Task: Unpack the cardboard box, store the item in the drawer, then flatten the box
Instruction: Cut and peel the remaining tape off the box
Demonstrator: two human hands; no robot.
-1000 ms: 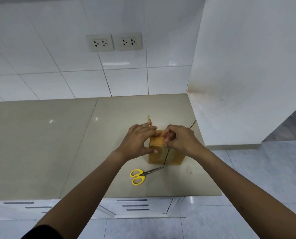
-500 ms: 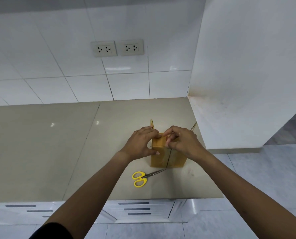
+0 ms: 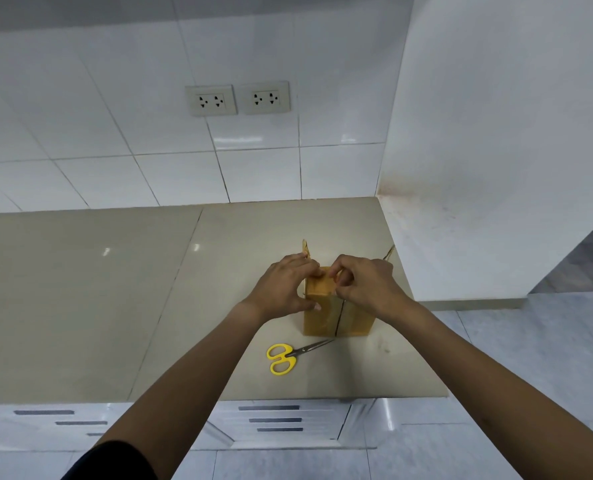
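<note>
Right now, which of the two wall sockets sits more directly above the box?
The right-hand grey double wall socket; the left one sits further left of the brown cardboard box.

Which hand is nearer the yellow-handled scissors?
Left. The left hand is on the brown cardboard box directly above the yellow-handled scissors; the right hand works the box's top, farther right.

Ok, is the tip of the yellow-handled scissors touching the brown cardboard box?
Cannot tell. In the head view the yellow-handled scissors point their blades at the brown cardboard box base; tip meets the edge, no clear gap or contact.
</note>
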